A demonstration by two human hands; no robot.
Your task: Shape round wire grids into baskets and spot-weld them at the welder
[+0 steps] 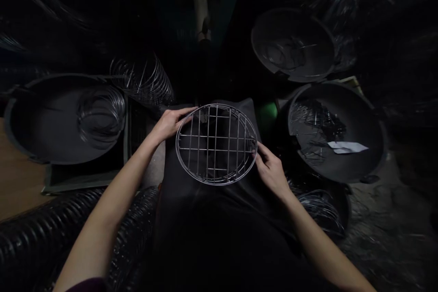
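A round metal wire rack (215, 137), with crossing straight wires inside a ring, lies in front of me above dark cloth. More wire rings show beneath its top edge. My left hand (170, 123) grips its upper left rim, fingers stretched along and under the ring. On the opposite side, my right hand (272, 167) holds the right rim, with some fingertips hidden behind the wires. The dark cloth (219, 228) covers my lap below the rack.
At left, a dark basin (44, 118) holds coiled wire rings (101, 116). A right-hand basin (362, 123) contains short wire pieces (316, 123) and a white pointed item (348, 147). Another basin (290, 41) stands behind it. Stacked wire rings (44, 219) lie at lower left.
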